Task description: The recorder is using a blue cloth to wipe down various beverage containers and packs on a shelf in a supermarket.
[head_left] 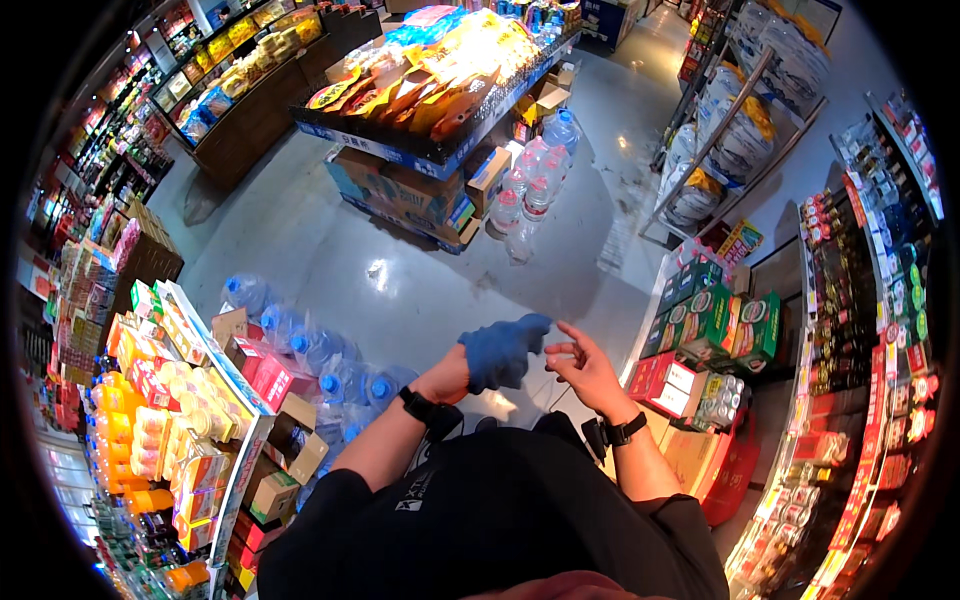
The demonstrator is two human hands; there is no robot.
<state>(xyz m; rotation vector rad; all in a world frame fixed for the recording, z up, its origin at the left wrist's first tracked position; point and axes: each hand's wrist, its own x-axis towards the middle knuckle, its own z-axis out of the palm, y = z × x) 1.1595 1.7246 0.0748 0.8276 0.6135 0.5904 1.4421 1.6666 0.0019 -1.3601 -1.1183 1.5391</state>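
Blue cloth [500,354] covers my left hand [452,376] from the knuckles out, in front of my chest. Whether it is a glove or a loose rag wrapped round the hand I cannot make out, and the fingers underneath are hidden. Just right of the cloth's tip is my right hand [585,368], bare, its fingers apart and nothing in it. A small gap separates its fingertips from the cloth. Each wrist carries a black band with a small device, one on the left wrist [428,410] and one on the right [612,434].
Ahead stands a display island [410,150] heaped with snack bags, with large water bottles [540,180] beside it. More bottles [320,345] line the floor by the left shelf [240,400]. Green boxes [705,320] and red cartons [665,385] are stacked close on my right, before tall shelving [860,300].
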